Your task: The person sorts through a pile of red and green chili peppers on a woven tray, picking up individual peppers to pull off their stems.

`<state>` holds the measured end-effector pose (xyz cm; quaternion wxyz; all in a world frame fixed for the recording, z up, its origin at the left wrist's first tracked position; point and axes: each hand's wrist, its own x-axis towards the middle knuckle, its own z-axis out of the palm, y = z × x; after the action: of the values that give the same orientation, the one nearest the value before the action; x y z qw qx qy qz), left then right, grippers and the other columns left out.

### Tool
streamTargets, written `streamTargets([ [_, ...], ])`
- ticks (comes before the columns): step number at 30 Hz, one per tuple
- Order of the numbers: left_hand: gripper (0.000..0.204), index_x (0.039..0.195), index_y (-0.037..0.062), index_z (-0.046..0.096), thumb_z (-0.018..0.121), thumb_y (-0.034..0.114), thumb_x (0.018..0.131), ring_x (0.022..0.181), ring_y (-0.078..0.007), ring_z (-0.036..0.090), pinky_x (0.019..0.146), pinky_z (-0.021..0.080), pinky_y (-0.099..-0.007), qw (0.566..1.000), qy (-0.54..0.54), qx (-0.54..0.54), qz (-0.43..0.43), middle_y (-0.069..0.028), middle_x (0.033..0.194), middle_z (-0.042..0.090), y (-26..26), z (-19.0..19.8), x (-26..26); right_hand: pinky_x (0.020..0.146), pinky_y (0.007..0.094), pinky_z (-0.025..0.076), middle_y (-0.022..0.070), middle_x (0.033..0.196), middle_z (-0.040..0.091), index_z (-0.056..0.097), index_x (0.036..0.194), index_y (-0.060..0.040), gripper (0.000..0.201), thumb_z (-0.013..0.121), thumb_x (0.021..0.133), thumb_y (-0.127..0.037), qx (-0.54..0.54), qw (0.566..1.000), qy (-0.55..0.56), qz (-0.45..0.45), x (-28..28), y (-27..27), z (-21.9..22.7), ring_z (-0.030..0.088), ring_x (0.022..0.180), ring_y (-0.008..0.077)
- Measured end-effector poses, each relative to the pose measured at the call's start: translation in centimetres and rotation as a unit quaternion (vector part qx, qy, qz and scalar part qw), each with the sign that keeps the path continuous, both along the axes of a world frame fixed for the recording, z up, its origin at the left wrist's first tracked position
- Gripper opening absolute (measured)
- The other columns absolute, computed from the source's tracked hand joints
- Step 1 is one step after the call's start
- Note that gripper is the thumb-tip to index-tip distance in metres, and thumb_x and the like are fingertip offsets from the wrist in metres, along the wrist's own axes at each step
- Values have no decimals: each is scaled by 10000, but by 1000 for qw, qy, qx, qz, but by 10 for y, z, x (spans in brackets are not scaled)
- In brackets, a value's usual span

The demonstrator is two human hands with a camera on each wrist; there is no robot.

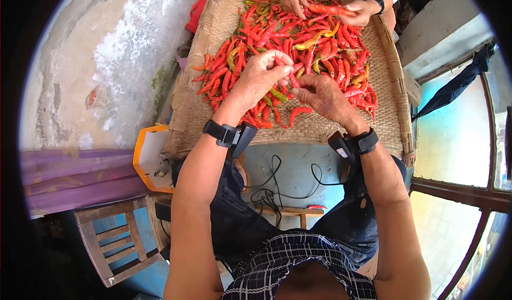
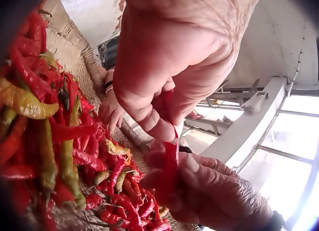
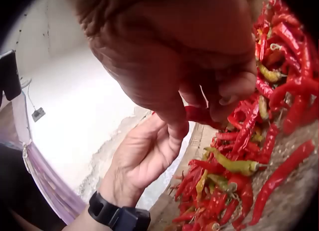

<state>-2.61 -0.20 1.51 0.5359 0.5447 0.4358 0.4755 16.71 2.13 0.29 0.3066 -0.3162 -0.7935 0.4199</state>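
Observation:
Both hands hold one red pepper [image 2: 171, 163] above a heap of red, yellow and green peppers [image 1: 320, 60]. My left hand [image 1: 262, 76] pinches one end of it between thumb and fingers. My right hand [image 1: 328, 98] grips its lower part, as the left wrist view shows. In the right wrist view the right hand [image 3: 174, 56] covers much of the pepper, and the left hand [image 3: 144, 158] is behind it. A single curved red pepper [image 1: 300, 113] lies apart on the woven tray [image 1: 202, 118] near its front edge.
Across the tray another person's hands [image 1: 358, 13] hold several red peppers. A wooden chair [image 1: 114, 241] and an orange-edged white container [image 1: 152, 158] stand at the left. Black cables [image 1: 277, 190] hang below the tray. Windows [image 1: 453, 134] are at the right.

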Motion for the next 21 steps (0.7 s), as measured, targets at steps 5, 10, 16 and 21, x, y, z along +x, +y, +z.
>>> streamTargets([
  [5,245,1054,11,557,566,176,874,757,-111,562,687,488,-264,995,83,-8,63,-45,874,590,-4,3,5,533,296,413,39,576,508,603,793,17,238,629,832,-216,-80,967,-212,120,12,-1,15,478,566,104],
  [10,219,1013,3,552,566,85,811,850,-253,564,710,473,-359,860,479,173,26,-145,950,566,-5,-27,-3,550,307,443,69,668,571,629,948,17,262,601,832,-216,-54,972,-223,40,28,21,25,528,594,130],
  [16,151,854,23,600,579,14,705,872,-284,507,717,460,-375,727,647,229,-11,-120,847,520,-12,-42,3,547,309,464,75,721,612,544,1134,14,363,618,844,-191,-6,987,-24,-159,34,33,5,576,627,172],
  [21,138,799,41,584,580,-10,671,876,-277,510,688,471,-372,723,641,257,2,-105,826,508,-15,-40,6,585,371,498,162,755,613,549,1110,-60,336,609,784,-112,193,963,-188,-31,15,7,-37,620,677,299],
])
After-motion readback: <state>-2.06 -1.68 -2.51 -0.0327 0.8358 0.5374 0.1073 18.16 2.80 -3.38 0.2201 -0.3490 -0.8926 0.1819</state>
